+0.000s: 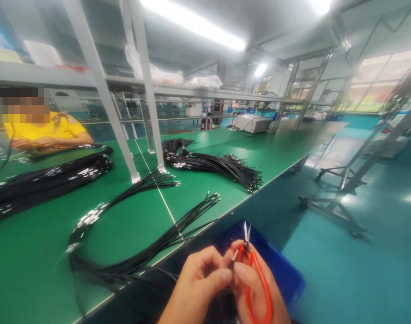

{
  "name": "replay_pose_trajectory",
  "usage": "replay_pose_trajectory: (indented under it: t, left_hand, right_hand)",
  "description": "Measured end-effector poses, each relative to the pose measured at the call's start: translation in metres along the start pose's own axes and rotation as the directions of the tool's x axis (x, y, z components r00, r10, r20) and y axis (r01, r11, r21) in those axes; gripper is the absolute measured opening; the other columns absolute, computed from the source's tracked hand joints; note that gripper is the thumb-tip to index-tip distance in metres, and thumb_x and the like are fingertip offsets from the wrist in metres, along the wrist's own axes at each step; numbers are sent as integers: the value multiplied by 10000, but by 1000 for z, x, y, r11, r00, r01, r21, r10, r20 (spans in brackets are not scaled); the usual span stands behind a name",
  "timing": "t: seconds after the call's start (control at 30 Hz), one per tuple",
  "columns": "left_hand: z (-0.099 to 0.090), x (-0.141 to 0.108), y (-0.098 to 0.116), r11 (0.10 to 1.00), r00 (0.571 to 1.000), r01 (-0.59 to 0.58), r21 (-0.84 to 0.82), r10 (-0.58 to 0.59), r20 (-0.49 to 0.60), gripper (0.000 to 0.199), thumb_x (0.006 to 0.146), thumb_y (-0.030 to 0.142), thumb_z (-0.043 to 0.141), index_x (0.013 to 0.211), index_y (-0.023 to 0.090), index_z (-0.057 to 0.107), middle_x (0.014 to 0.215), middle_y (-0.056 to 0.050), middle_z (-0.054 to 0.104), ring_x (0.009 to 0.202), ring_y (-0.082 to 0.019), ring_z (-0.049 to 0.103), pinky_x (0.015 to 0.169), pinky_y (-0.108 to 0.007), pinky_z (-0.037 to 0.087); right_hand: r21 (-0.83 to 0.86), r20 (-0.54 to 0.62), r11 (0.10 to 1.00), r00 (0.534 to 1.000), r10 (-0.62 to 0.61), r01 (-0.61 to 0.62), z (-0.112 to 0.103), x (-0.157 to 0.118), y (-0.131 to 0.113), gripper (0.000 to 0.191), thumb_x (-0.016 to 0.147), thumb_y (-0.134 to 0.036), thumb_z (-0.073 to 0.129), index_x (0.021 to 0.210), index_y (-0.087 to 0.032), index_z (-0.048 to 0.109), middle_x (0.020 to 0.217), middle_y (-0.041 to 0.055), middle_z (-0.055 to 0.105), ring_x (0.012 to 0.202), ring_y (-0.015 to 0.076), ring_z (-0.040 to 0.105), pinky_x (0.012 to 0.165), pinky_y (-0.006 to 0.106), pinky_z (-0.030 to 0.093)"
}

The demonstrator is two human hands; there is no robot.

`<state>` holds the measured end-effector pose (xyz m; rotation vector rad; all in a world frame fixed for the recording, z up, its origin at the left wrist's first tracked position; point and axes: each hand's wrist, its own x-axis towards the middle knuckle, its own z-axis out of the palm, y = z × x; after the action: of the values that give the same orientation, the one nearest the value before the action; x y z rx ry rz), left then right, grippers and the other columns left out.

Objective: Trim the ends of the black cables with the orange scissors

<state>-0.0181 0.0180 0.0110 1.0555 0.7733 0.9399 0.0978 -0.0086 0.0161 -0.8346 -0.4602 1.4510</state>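
My left hand point(203, 275) pinches a thin black cable near its pale, light-tipped end point(234, 256). Beside it, my right hand point(256, 275) holds scissors point(266, 290) with orange-red handles, blades pointing up and slightly apart. The right thumb and fingertips also meet at the cable end, close to the left fingertips. What exactly sits between the fingers is partly hidden. To the left, a curved bundle of black cables point(151, 253) lies on the green table point(124, 227), with loose tips fanned out near the edge. Below my hands is a blue bin point(288, 270).
More cable bundles lie on the table, one point(222, 166) farther back and a thick one point(46, 182) at left. White shelf posts point(102, 90) rise from the tabletop. A person in a yellow top point(62, 130) sits across. A wheeled metal frame point(340, 198) stands at right.
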Motion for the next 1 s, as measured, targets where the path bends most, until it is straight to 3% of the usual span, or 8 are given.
replay_pose_trajectory:
  t: [0.3,0.5,0.7,0.83,1.0]
  left_hand:
    - [3,-2,7,987,999,31,-156,-36,-27,198,673,267,730,600,149,589,616,-9,652,626,-148,559,644,-252,424]
    - [2,0,6,983,999,38,-182,-36,14,192,683,259,723,594,152,592,624,-25,669,663,-171,592,670,-273,445]
    - [1,-1,4,983,998,46,-179,-54,-36,175,665,226,720,579,152,587,554,16,610,569,-122,512,589,-222,394]
    - [1,-2,4,982,999,46,-183,-45,11,173,681,242,698,579,149,592,598,-15,643,606,-143,535,618,-244,400]
    - [0,-1,1,977,998,69,-200,-69,8,172,672,225,697,571,151,578,556,4,604,567,-130,513,578,-228,379]
  right_hand:
    - [-36,32,999,999,-19,20,1,-4,0,297,643,-278,762,911,-244,637,739,8,658,649,196,612,549,273,481]
    - [-2,30,1000,1000,3,-2,0,4,3,231,662,-306,761,837,-234,628,692,-4,635,559,146,540,550,266,466]
    - [-66,23,997,999,-37,39,3,-2,3,335,605,-267,799,890,-238,625,718,-11,632,625,163,573,574,266,469]
    - [-53,-58,999,998,-10,6,1,-4,1,343,611,-314,801,904,-227,646,699,-3,631,591,140,532,583,257,479]
    - [-69,-12,998,1000,7,-7,4,-1,0,344,594,-280,821,863,-234,612,709,-28,624,554,104,538,514,209,430]
